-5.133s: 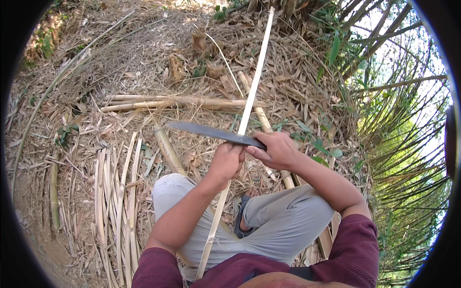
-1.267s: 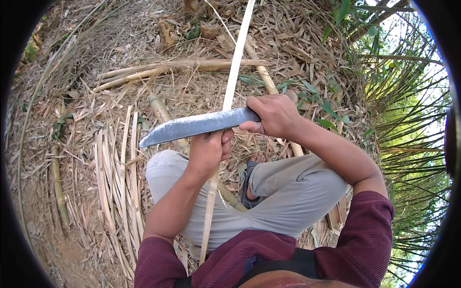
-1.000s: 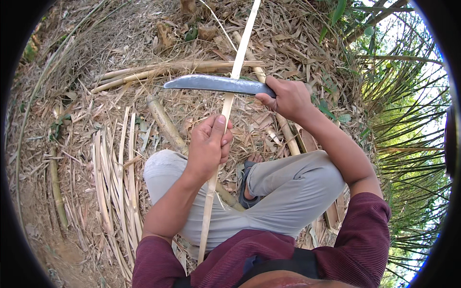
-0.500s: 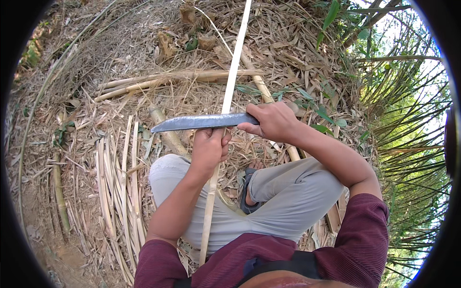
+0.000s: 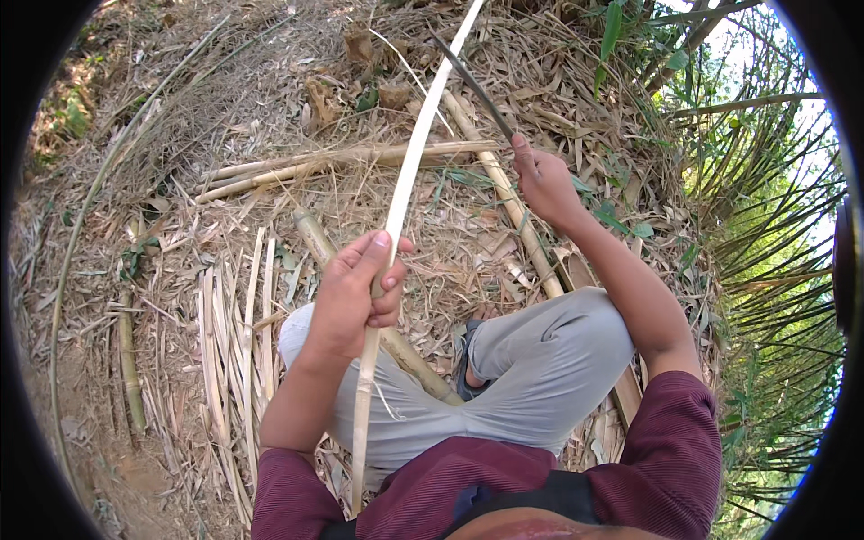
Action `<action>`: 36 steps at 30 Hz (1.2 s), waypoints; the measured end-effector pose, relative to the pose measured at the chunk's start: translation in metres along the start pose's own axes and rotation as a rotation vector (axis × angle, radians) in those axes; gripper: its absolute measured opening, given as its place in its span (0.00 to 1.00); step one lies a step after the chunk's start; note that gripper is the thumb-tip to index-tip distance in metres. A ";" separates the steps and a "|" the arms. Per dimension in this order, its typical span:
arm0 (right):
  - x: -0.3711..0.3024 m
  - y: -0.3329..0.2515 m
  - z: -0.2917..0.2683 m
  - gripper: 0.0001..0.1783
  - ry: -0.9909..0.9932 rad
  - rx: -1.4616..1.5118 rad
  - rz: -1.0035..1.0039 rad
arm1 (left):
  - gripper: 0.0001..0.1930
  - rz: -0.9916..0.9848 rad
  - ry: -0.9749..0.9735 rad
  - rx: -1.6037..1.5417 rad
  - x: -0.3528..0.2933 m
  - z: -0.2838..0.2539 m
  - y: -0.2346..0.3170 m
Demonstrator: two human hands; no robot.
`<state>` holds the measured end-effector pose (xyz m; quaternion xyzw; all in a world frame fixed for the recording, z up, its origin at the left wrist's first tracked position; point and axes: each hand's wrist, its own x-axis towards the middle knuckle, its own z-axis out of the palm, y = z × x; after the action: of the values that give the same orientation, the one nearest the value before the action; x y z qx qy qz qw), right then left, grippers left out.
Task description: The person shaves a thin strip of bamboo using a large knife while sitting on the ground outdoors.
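Note:
A long, pale split bamboo strip (image 5: 416, 148) runs from the top of the view down past my lap, curving slightly. My left hand (image 5: 362, 292) is wrapped round it, with the thumb along its face. My right hand (image 5: 547, 184) grips a machete (image 5: 481, 94) by its handle, which the fingers hide. Its dark blade shows nearly edge-on, pointing up and left. Near its tip the blade crosses the strip; whether they touch, I cannot tell. A thin shaving (image 5: 389, 403) hangs beside the strip below my left hand.
A stack of split strips (image 5: 214, 346) lies to the left on leaf litter. A bamboo pole (image 5: 409, 360) slants under the held strip. More cut poles (image 5: 360, 153) lie ahead, and another pole (image 5: 517, 211) stretches toward my knee. Cut stumps (image 5: 358, 47) stand farther off, with bamboo growth (image 5: 765, 270) at right.
The machete has swung from lying flat across the strip near my left hand to pointing up and away. My right hand moved forward and right; my left hand shifted left and lower with the strip.

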<state>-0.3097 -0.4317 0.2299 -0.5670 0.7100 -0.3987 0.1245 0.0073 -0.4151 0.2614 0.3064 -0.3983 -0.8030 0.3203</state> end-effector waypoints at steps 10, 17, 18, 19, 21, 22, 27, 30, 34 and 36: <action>-0.017 -0.049 0.007 0.38 -0.074 0.208 -0.198 | 0.13 0.307 0.262 0.528 0.002 -0.004 0.137; -0.051 -0.085 0.004 0.30 -0.174 -0.087 -0.478 | 0.07 0.275 0.292 0.490 -0.012 -0.013 0.090; -0.058 -0.090 0.006 0.29 -0.168 -0.116 -0.536 | 0.07 0.214 0.280 0.432 -0.017 -0.007 0.082; -0.062 -0.096 0.008 0.29 -0.142 -0.180 -0.583 | 0.07 0.154 0.267 0.373 -0.020 -0.002 0.076; -0.065 -0.105 0.014 0.29 -0.148 -0.196 -0.600 | 0.08 0.109 0.290 0.323 -0.026 0.010 0.062; -0.063 -0.105 0.012 0.30 -0.140 -0.217 -0.599 | 0.08 0.145 0.289 0.311 -0.025 0.019 0.057; -0.067 -0.096 0.008 0.31 -0.042 -0.254 -0.720 | 0.09 0.258 0.276 0.380 -0.022 0.048 0.026; -0.066 -0.104 0.005 0.32 -0.045 -0.267 -0.745 | 0.07 0.310 0.297 0.437 -0.018 0.051 0.005; -0.062 -0.091 0.001 0.34 -0.001 -0.316 -0.840 | 0.06 0.414 0.372 0.464 -0.012 0.056 -0.015; -0.058 -0.082 0.001 0.33 0.025 -0.317 -0.866 | 0.05 0.428 0.371 0.506 -0.008 0.056 -0.019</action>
<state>-0.2322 -0.3829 0.2716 -0.8185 0.4616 -0.3072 -0.1504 -0.0349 -0.3746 0.2755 0.4259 -0.5744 -0.5248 0.4618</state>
